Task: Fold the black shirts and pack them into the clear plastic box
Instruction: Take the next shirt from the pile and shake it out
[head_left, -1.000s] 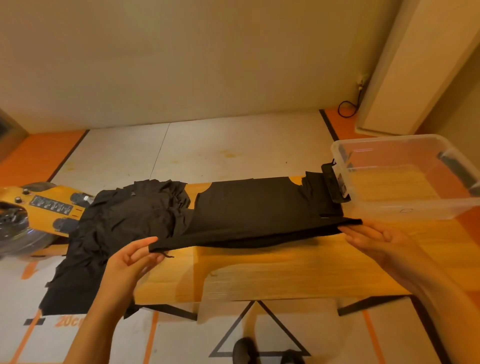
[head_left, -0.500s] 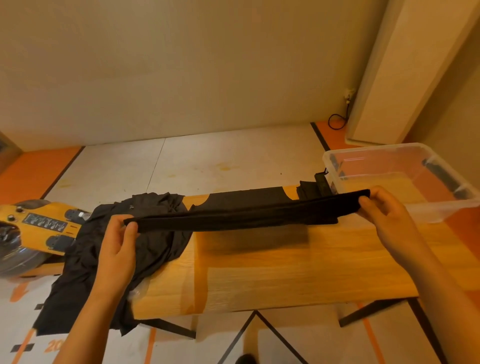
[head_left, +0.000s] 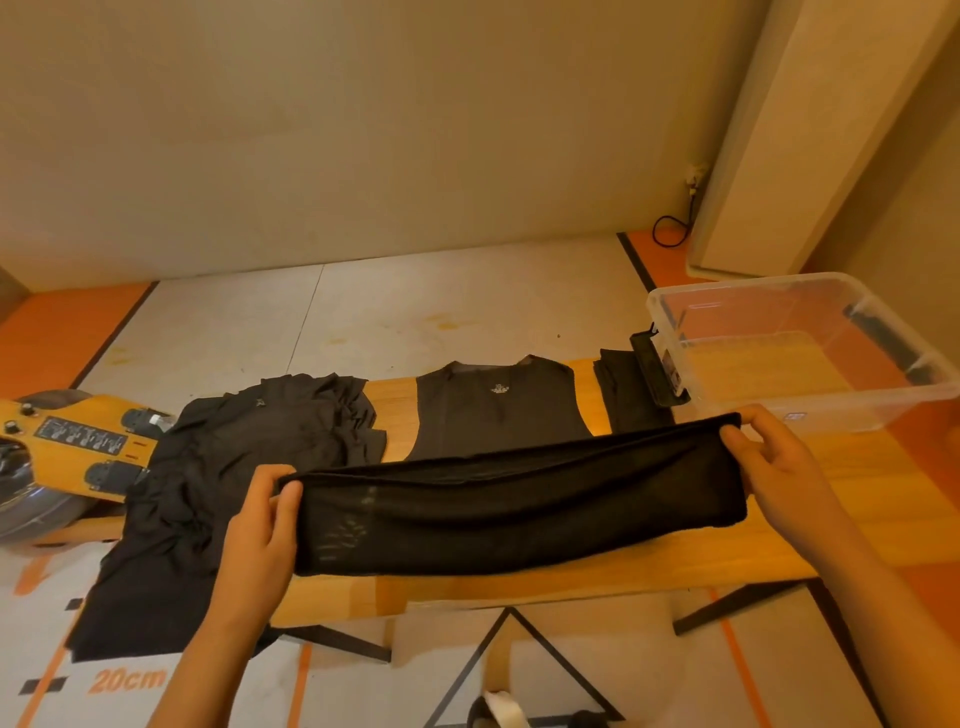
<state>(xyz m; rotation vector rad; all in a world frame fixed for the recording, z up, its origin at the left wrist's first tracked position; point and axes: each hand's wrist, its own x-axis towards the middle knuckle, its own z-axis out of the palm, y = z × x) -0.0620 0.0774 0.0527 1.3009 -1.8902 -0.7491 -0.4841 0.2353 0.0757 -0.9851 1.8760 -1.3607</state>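
Folded black shirt (head_left: 519, 509), stretched in the air just left of the clear box (head_left: 831, 410), on the viewer's side. The left hand (head_left: 260, 525) and right hand (head_left: 774, 467) each pinch one end, fingers curled over its top edge. The cloth looks thin, light and limp, so it will likely sag unless held at both ends. A second shirt (head_left: 498, 410) lies flat left of the box, with a heap (head_left: 234, 467) farther left.

Bare forearms run back from the left grip (head_left: 262, 527) and the right grip (head_left: 779, 467) to the frame's edge, and below, between both grips, shows a dark shoe (head_left: 480, 717) with a pale patch.
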